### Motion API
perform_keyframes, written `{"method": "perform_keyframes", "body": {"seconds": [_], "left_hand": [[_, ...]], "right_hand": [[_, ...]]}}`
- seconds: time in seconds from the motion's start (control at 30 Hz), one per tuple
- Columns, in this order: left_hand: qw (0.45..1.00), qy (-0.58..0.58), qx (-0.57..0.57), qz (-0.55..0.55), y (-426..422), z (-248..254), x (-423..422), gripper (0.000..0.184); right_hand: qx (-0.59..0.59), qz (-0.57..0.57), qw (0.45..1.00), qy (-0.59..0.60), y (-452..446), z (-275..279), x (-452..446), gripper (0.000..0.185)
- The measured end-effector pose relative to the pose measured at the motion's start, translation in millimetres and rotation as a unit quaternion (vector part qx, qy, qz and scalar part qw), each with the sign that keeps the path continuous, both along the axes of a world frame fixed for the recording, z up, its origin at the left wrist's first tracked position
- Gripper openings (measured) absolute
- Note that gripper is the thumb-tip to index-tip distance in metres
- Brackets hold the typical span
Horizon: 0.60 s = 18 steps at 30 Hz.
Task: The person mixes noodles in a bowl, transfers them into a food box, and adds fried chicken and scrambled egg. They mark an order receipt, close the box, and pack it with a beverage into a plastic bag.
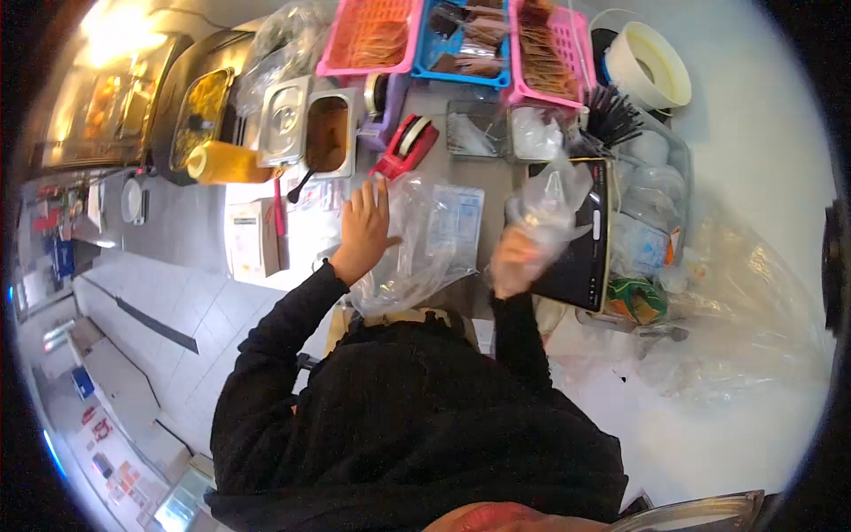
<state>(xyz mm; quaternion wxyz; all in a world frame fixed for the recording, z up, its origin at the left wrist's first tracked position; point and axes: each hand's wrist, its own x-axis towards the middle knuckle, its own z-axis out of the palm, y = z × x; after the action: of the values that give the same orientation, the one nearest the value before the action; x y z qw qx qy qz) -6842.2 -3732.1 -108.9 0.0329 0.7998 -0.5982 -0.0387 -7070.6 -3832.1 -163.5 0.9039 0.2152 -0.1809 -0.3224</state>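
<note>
My left hand is open, its fingers stretched out over the edge of a large clear plastic bag lying on the counter. A sheet with blue print shows beside that bag. Closed around some crumpled clear plastic is my right hand, slightly blurred. The plastic rises above the fist, in front of a dark-screened tablet; whether it is a bag or a glove is unclear. A red tape dispenser stands just beyond my left fingertips.
Along the back are a pink basket, a blue basket and another pink basket with sachets. A steel sauce container and a yellow squeeze bottle stand left. Loose plastic spreads at right.
</note>
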Motion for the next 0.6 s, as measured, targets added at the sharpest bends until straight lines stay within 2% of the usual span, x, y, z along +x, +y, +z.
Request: {"method": "perform_keyframes", "body": {"seconds": [0.03,0.07,0.1,0.13,0.17,0.2,0.23,0.3,0.33,0.37,0.43,0.5,0.57,0.6], "left_hand": [[0.998,0.048,0.039,0.029,7.9,-9.5,8.5,0.044],[0.991,0.097,0.077,0.057,15.7,-14.8,17.9,0.039],[0.962,0.251,0.046,0.101,22.5,-17.0,29.3,0.035],[0.907,0.397,0.011,0.141,28.9,-18.6,41.1,0.032],[0.826,0.534,-0.026,0.178,34.3,-6.1,46.1,0.031],[0.651,0.718,-0.098,0.227,46.2,9.9,53.9,0.029],[0.514,0.79,-0.177,0.284,53.4,10.5,70.5,0.026],[0.352,0.86,-0.245,0.277,87.1,26.0,96.0,0.026],[0.367,0.868,-0.221,0.253,104.2,17.9,100.3,0.027],[0.422,0.844,-0.191,0.27,115.9,23.7,96.9,0.027],[0.526,0.783,-0.127,0.308,139.8,50.9,82.6,0.027],[0.653,0.701,-0.084,0.272,166.7,82.4,76.3,0.034],[0.674,0.666,-0.121,0.295,195.6,110.6,74.0,0.037],[0.663,0.659,-0.15,0.323,218.9,107.2,81.3,0.041]], "right_hand": [[-0.09,0.035,0.983,0.154,14.3,-13.0,26.9,0.026],[-0.229,0.088,0.91,0.335,25.8,-19.3,49.1,0.022],[-0.37,0.149,0.792,0.461,39.7,-21.7,69.9,0.018],[-0.539,0.203,0.614,0.541,51.1,-24.6,89.2,0.019],[-0.75,-0.009,0.315,0.582,62.2,-40.6,92.2,0.016],[-0.806,0.049,0.203,0.554,69.7,-54.5,84.7,0.016],[-0.846,0.103,0.086,0.515,72.9,-64.7,71.3,0.017],[-0.881,0.081,0.052,0.463,77.0,-81.3,44.1,0.017],[-0.88,0.094,0.033,0.465,74.1,-67.3,37.3,0.016],[-0.879,0.107,0.014,0.465,67.9,-41.9,35.0,0.016],[-0.92,0.082,0.046,0.381,49.5,-12.7,28.8,0.018],[-0.87,0.258,0.062,0.416,45.8,58.8,50.9,0.023],[-0.844,0.208,0.105,0.484,68.3,88.9,68.3,0.026],[-0.826,0.183,0.126,0.518,80.6,102.5,80.8,0.027]]}}
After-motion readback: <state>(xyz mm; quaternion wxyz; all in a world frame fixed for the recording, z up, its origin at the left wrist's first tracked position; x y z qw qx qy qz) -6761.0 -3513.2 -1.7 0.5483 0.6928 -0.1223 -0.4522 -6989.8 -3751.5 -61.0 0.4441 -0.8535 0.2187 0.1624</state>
